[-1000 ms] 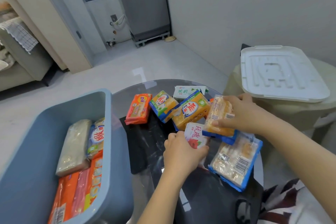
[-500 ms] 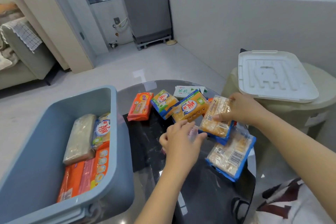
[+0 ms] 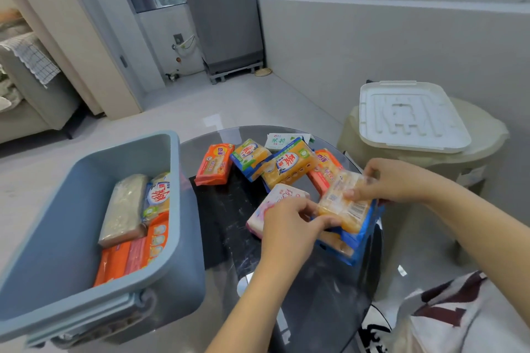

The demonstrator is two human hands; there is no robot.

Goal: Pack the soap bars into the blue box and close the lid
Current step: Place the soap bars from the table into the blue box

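Soap pack (image 3: 345, 203) now in 2 hands

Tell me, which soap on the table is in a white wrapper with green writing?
The white soap at the table's far edge, behind the yellow-and-blue packs. The others there are orange, yellow, blue or pink.

The box (image 3: 71, 238) stands at the left of the bench (image 3: 229, 226) with soap bars (image 3: 134, 221) in it; more bars (image 3: 213, 163) lie on the bench to its right, and the lid (image 3: 410, 117) rests on a stool (image 3: 481, 157) farther right
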